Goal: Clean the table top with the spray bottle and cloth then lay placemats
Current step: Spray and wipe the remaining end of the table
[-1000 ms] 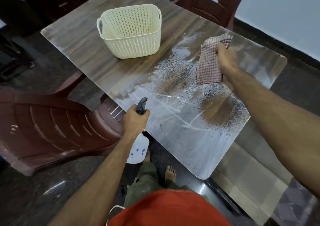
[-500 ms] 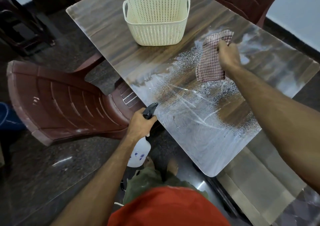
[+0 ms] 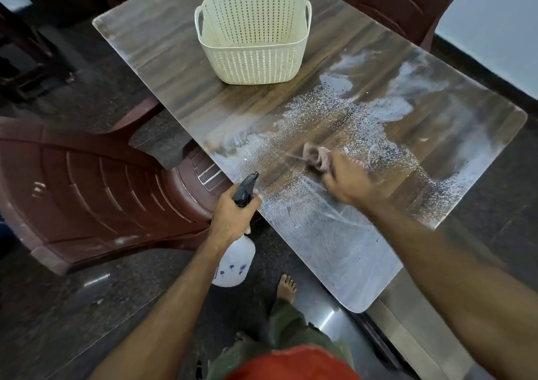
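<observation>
Left hand [image 3: 233, 219] is wrapped round the neck of the white spray bottle [image 3: 234, 263], which hangs just off the near edge of the worktop [image 3: 334, 248]. Right hand [image 3: 346, 181], pretty blurry, is bunched around the cloth [image 3: 316, 155], pressed on the wet, foamy patch. Further back there's a cream basket [image 3: 253, 36] standing on the dry wood.

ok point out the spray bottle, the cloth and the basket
spray bottle [image 3: 234, 261], head view, white body below the left hand
cloth [image 3: 317, 155], head view, blurred bunch beyond the right hand
basket [image 3: 256, 62], head view, near wall
</observation>
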Action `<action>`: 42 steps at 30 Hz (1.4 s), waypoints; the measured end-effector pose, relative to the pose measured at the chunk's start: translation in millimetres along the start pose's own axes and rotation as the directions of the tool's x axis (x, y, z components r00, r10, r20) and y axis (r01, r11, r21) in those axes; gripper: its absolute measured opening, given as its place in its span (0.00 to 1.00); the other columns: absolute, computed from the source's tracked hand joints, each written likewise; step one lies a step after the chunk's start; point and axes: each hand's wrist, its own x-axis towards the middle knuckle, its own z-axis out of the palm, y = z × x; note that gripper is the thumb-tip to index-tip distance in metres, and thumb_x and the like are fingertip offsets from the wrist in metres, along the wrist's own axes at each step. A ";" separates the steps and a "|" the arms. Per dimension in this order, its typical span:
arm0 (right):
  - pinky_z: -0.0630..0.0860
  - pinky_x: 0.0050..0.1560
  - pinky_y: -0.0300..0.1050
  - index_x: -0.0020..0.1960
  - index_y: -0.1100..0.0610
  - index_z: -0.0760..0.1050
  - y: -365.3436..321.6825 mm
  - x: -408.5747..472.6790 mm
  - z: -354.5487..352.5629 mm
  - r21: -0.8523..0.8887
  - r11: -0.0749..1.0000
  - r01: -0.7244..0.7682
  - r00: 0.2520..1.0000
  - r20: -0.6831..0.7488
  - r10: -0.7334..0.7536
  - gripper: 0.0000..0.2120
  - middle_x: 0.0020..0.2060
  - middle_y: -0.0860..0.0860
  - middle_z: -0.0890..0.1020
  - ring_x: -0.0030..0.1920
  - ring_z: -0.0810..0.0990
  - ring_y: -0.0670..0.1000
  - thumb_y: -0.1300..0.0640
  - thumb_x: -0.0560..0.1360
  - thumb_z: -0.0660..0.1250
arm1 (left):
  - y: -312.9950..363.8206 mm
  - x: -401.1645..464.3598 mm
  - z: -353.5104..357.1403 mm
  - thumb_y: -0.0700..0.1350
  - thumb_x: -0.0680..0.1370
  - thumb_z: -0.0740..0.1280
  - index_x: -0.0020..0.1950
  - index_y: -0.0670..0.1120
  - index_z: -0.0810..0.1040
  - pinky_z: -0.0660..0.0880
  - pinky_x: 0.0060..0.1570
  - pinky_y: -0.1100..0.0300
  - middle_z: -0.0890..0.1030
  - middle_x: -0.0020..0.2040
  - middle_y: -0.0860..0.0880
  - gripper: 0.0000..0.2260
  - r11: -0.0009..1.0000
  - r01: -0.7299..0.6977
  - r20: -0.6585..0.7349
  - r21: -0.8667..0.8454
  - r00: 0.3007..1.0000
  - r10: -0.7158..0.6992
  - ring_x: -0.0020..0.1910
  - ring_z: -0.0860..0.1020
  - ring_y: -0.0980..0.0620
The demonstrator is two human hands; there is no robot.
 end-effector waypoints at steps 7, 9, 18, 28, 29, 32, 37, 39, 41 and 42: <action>0.59 0.74 0.62 0.68 0.55 0.70 18.4 1.8 51.9 -0.221 0.971 0.095 0.991 -0.067 -0.112 0.42 0.73 0.58 0.66 0.73 0.64 0.57 0.25 0.75 0.41 | 10.1 30.2 3.4 0.43 0.78 0.70 0.55 0.42 0.80 0.71 0.25 0.71 0.80 0.44 0.35 0.08 0.997 -0.042 0.016 -0.061 0.999 0.043 0.25 0.73 0.58; 0.53 0.76 0.64 0.73 0.54 0.65 16.7 10.9 55.3 -0.248 0.960 0.128 0.989 -0.041 -0.143 0.41 0.77 0.57 0.61 0.76 0.59 0.56 0.25 0.75 0.41 | 15.8 40.9 6.6 0.44 0.78 0.71 0.53 0.45 0.80 0.74 0.31 0.65 0.80 0.42 0.38 0.06 0.995 -0.058 0.010 -0.084 0.998 0.059 0.31 0.75 0.53; 0.40 0.78 0.62 0.80 0.46 0.43 34.1 51.4 53.2 -0.312 0.950 0.001 0.997 -0.072 -0.025 0.36 0.79 0.53 0.40 0.79 0.38 0.55 0.32 0.77 0.29 | 45.8 94.0 15.7 0.45 0.78 0.71 0.49 0.54 0.79 0.75 0.34 0.58 0.84 0.48 0.39 0.04 0.983 -0.102 0.030 -0.151 0.994 0.107 0.24 0.73 0.55; 0.35 0.76 0.62 0.80 0.45 0.43 23.0 123.6 38.7 -0.296 0.954 0.040 0.995 -0.073 -0.064 0.34 0.79 0.54 0.42 0.79 0.39 0.57 0.32 0.78 0.32 | 74.5 139.2 31.5 0.43 0.79 0.70 0.47 0.53 0.79 0.74 0.30 0.59 0.83 0.46 0.41 0.05 0.977 -0.181 0.020 -0.114 0.983 0.184 0.20 0.72 0.58; 0.35 0.76 0.61 0.80 0.44 0.43 22.9 113.6 42.4 -0.301 0.950 0.084 0.994 -0.041 -0.101 0.33 0.79 0.53 0.42 0.79 0.39 0.56 0.33 0.78 0.32 | 77.1 143.7 33.8 0.43 0.79 0.70 0.48 0.52 0.79 0.75 0.31 0.59 0.83 0.46 0.38 0.04 0.977 -0.186 0.018 -0.108 0.982 0.189 0.20 0.71 0.58; 0.37 0.77 0.59 0.80 0.45 0.44 41.7 94.3 43.6 -0.293 0.951 0.099 0.993 -0.026 -0.112 0.32 0.80 0.52 0.44 0.80 0.41 0.54 0.36 0.79 0.32 | 84.5 155.4 38.0 0.42 0.79 0.70 0.47 0.50 0.78 0.73 0.26 0.64 0.81 0.42 0.34 0.04 0.978 -0.175 0.017 -0.111 0.984 0.178 0.19 0.69 0.56; 0.38 0.77 0.59 0.81 0.50 0.43 83.7 151.3 3.7 -0.257 0.955 -0.150 0.973 -0.207 0.097 0.32 0.80 0.54 0.45 0.80 0.42 0.55 0.39 0.81 0.36 | 92.1 172.3 41.7 0.42 0.79 0.69 0.46 0.49 0.77 0.72 0.27 0.69 0.82 0.39 0.40 0.03 0.979 -0.166 0.019 -0.117 0.985 0.169 0.19 0.70 0.57; 0.41 0.78 0.61 0.81 0.50 0.44 87.6 188.5 -13.8 -0.236 0.951 -0.202 0.961 -0.236 0.146 0.32 0.80 0.55 0.45 0.80 0.43 0.56 0.38 0.81 0.38 | 92.7 180.2 44.0 0.42 0.79 0.69 0.46 0.50 0.77 0.72 0.27 0.69 0.81 0.39 0.39 0.04 0.976 -0.183 0.011 -0.115 0.983 0.185 0.21 0.71 0.57; 0.42 0.78 0.63 0.81 0.50 0.44 76.2 213.0 -16.2 -0.256 0.949 -0.184 0.969 -0.210 0.131 0.32 0.80 0.56 0.44 0.80 0.43 0.58 0.37 0.81 0.38 | 92.9 187.2 46.2 0.42 0.79 0.69 0.50 0.47 0.79 0.72 0.28 0.67 0.83 0.44 0.39 0.01 0.973 -0.186 0.005 -0.139 0.982 0.188 0.21 0.72 0.59; 0.40 0.77 0.63 0.81 0.50 0.43 64.8 218.4 -11.9 -0.276 0.949 -0.151 0.977 -0.189 0.101 0.33 0.80 0.55 0.43 0.79 0.42 0.58 0.36 0.80 0.37 | 92.8 190.5 46.7 0.42 0.79 0.69 0.51 0.46 0.80 0.73 0.30 0.67 0.84 0.47 0.38 0.02 0.972 -0.181 -0.003 -0.150 0.983 0.183 0.21 0.72 0.60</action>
